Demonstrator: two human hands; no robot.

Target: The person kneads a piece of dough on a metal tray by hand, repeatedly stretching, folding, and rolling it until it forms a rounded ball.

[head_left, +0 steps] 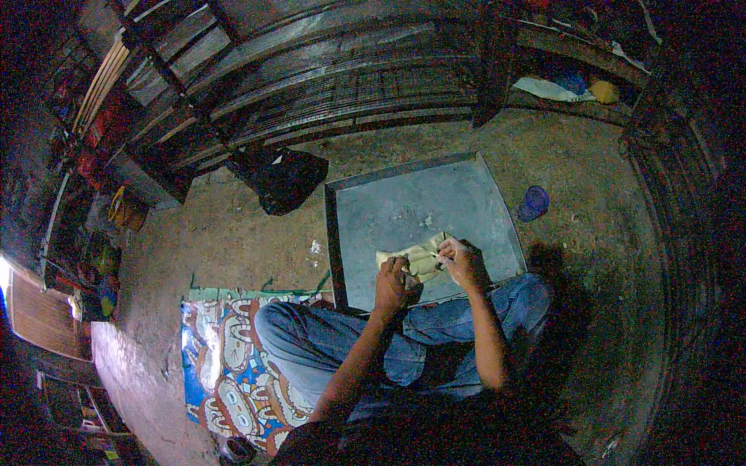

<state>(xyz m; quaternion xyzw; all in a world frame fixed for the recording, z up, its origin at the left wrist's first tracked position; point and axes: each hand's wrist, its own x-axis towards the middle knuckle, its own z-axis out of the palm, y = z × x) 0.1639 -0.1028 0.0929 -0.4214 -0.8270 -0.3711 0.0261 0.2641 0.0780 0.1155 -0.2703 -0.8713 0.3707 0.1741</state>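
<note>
A pale yellow, soft-looking folded piece [423, 259], whose kind I cannot tell, lies near the front of a shallow grey metal tray [388, 194]. My left hand [395, 286] is at its left end, fingers bent over its near edge and gripping it. At the right end of the piece, my right hand [465, 266] has its fingers pinched together. A small dark spot shows by those fingertips; what they hold is too small to make out. The tray stands in front of my crossed legs, with a few pale scraps [426, 220] on its surface.
A purple cup [533, 203] is on the floor right of the tray. Beyond its far left corner sits a black plastic bag [284, 180]. A colourful cartoon-printed mat [233, 349] spreads at my left. Dark slatted wooden furniture [350, 78] runs along the back.
</note>
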